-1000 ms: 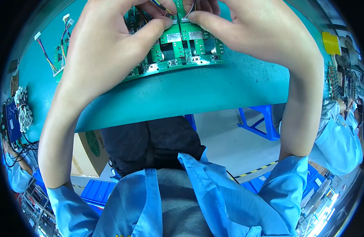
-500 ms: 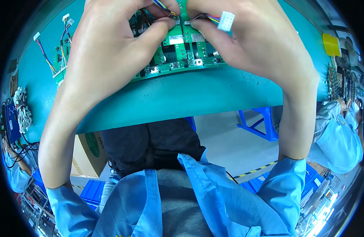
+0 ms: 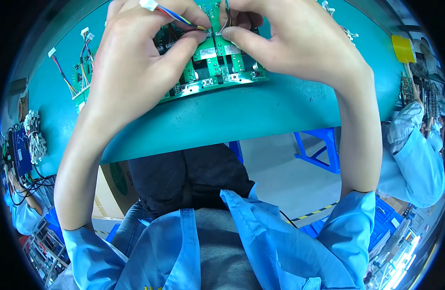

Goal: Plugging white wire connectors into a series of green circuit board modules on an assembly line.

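Green circuit boards (image 3: 214,67) lie joined on the teal table (image 3: 193,113) under both hands. My left hand (image 3: 135,65) is closed, thumb and fingers pinching a multicoloured wire cable (image 3: 176,16) low down at the board; a white plug (image 3: 148,5) tips its free end. To the right, my right hand (image 3: 304,43) pinches another wire cable (image 3: 227,18) where its wires meet the board, with thumb and forefinger. That cable's upper end runs out of the picture. The fingers partly cover the joints of wires and board, and my left hand hides the boards' left part.
More boards with upright cables (image 3: 82,79) stand left of my left hand. At the table's left edge are a bundle of white connectors (image 3: 35,137) and a blue box (image 3: 22,152). A yellow tag (image 3: 403,49) hangs at the right; a co-worker's blue sleeve (image 3: 418,159) is beyond.
The right-hand cable's white plug has swung up and out of sight, its wires now upright. The left cable's plug has come into view. The whole view has shifted slightly.
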`<state>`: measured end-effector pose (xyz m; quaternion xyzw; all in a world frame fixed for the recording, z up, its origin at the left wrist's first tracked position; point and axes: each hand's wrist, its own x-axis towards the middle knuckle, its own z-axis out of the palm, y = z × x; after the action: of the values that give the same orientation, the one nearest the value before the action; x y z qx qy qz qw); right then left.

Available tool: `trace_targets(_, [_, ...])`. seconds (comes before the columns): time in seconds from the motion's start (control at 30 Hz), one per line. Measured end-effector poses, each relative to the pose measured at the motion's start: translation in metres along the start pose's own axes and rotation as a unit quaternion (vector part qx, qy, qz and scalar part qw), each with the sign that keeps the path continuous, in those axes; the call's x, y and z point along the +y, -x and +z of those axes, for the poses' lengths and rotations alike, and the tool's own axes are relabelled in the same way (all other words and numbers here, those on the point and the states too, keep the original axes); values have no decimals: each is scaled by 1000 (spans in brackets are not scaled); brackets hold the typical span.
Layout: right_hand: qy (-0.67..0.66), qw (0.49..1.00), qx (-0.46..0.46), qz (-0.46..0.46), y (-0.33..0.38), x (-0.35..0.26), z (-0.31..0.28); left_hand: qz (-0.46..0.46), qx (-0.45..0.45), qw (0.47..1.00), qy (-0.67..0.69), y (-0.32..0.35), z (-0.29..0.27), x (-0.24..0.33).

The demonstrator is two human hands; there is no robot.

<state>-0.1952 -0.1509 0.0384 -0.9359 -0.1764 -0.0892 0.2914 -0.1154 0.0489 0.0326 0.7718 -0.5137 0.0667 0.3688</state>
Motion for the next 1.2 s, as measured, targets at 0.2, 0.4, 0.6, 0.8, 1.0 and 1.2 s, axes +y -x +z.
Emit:
trace_targets(0.2, [-96,994,41,19,-11,-2,7,-31,-31,999,21,1,-11,0])
trace_targets(0.4, [-83,995,8,61,-15,-6,6,-67,-36,997,-13,6,-26,-18])
trace_targets(0.6, [-69,997,25,15,-17,-6,8,-7,-67,991,-116,11,-34,-30])
trace_targets(0.8, [-41,996,47,-59,-18,1,15,29,-60,986,-153,12,-33,-29])
trace_targets(1.0, [-2,998,49,-49,-13,-1,14,62,-53,979,-189,10,-26,-24])
trace_targets(1.2, [-10,998,42,-34,-15,1,16,87,-49,972,-211,9,-18,-19])
